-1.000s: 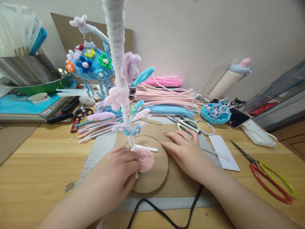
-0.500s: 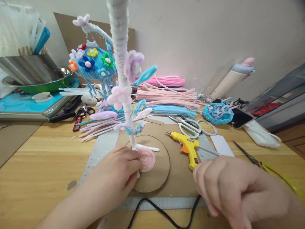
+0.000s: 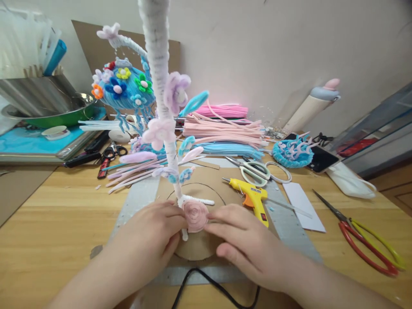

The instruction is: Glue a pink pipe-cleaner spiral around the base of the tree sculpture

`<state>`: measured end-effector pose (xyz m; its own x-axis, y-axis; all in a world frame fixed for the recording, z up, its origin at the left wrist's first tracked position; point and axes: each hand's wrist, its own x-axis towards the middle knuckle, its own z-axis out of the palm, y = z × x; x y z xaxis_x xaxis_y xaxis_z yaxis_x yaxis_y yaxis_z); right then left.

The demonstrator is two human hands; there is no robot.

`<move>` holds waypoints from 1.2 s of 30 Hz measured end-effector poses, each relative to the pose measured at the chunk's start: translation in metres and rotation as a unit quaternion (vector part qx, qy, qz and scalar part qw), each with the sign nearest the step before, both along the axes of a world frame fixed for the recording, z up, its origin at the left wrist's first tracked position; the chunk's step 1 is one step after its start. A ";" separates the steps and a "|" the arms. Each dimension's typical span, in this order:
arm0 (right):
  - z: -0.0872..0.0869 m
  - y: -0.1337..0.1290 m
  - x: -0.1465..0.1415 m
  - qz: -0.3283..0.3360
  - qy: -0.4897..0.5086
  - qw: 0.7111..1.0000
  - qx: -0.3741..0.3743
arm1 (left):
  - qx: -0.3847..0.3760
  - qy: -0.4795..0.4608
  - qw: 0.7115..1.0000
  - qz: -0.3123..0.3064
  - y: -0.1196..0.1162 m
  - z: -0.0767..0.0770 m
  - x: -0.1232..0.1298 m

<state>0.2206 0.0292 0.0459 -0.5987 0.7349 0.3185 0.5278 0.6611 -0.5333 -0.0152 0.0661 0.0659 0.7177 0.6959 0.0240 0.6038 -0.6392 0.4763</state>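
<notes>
A pink coiled disc [image 3: 195, 216] lies at the foot of a white wrapped stem [image 3: 160, 77], over a circle drawn on brown cardboard [image 3: 199, 251]. My left hand [image 3: 154, 234] has its fingers closed on the disc's left edge, beside the stem's base. From the right, my right hand [image 3: 243, 240] touches the disc's right edge with its fingertips, the fingers spread and holding nothing. Purple, pink and blue fuzzy flowers [image 3: 160, 134] sit along the stem. A yellow glue gun [image 3: 252, 197] lies behind my right hand.
Red and yellow scissors [image 3: 367, 244] lie at the right, pale green-handled scissors [image 3: 254, 174] farther back. Bundles of pipe cleaners [image 3: 225, 131] line the wall. A blue flowered hanging piece [image 3: 128, 88] is behind the stem. A black cable [image 3: 222, 291] curves along the front.
My right hand has moved left from beside the glue gun to the disc, and its fingers have spread. My left hand remains at the disc. The red and yellow scissors are now uncovered.
</notes>
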 end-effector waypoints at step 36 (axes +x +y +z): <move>-0.006 -0.010 -0.027 0.007 -0.203 0.979 -0.027 | -0.044 0.132 0.979 0.150 -0.001 0.003 0.003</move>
<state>0.1940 0.0188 0.0401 -0.6784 0.7346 0.0135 0.6940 0.6467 -0.3164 -0.0118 0.0648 0.0688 0.4538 0.8674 -0.2040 0.8676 -0.3779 0.3231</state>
